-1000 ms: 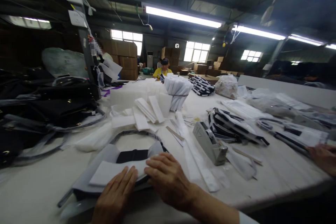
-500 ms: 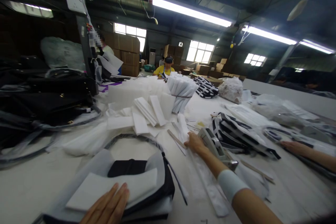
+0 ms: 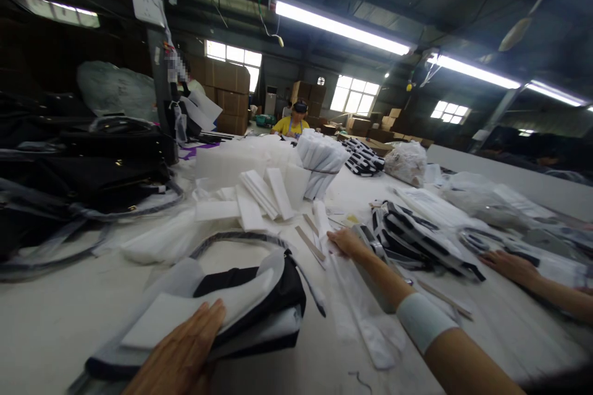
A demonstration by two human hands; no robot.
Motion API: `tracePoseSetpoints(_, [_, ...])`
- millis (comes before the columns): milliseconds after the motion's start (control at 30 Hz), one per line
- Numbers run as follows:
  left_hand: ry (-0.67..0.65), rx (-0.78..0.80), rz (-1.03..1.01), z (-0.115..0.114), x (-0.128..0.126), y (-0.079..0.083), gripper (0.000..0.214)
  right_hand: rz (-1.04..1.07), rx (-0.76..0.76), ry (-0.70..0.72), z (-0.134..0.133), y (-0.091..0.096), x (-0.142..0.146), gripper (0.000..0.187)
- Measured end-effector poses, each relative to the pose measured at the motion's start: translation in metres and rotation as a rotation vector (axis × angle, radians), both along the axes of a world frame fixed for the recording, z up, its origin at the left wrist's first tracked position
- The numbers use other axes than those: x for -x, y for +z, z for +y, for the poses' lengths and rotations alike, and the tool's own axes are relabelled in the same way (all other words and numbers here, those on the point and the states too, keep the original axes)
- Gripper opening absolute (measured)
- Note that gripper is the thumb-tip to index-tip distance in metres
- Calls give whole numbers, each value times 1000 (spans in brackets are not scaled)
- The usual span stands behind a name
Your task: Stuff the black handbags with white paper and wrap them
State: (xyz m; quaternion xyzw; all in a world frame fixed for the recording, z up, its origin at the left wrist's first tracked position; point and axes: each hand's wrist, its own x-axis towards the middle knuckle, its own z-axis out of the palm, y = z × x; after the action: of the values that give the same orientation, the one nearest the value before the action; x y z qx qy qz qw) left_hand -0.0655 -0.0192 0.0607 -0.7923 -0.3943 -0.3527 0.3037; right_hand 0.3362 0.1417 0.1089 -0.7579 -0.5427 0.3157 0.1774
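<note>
A black bag (image 3: 283,296) with a looped handle (image 3: 241,236) lies in front of me, with pale translucent wrapping around it. A white foam sheet (image 3: 162,318) rests across its top. My left hand (image 3: 185,342) lies on this sheet with fingers stretched out and close together; its thumb is hidden. My right hand (image 3: 343,242) reaches forward, fingers bent onto a long white plastic strip (image 3: 359,308) that trails back toward me. Beside its wrist, partly covered by the forearm, stands a grey tape dispenser (image 3: 370,241). Narrow beige strips (image 3: 309,244) lie near the fingertips.
White foam pieces (image 3: 250,207) and a tied white bundle (image 3: 319,163) stand ahead. Black bags (image 3: 106,166) are piled left. A co-worker's hand (image 3: 509,266) rests at right near black-and-white straps (image 3: 417,241). Another person (image 3: 296,120) sits at the far end.
My right hand has moved slightly forward, and the white plastic strip has shifted with it. The bag's near side and foam sheet tilt more under my left hand. The co-worker's hand has come further into view.
</note>
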Motion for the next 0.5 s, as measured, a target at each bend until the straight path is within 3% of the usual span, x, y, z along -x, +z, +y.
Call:
tracePoseSetpoints(167, [66, 24, -105, -3, -9, 9, 52, 295, 6, 134, -25, 7, 37, 26])
tracePoseSetpoints(300, [96, 29, -188, -5, -7, 21, 42, 475, -45, 279, -32, 19, 76, 40])
tracePoseSetpoints(400, [170, 77, -303, -6, 0, 33, 37, 509, -145, 342, -30, 17, 107, 41])
tracePoseSetpoints(500, [275, 133, -404, -6, 6, 46, 32, 424, -260, 301, -26, 2, 129, 52])
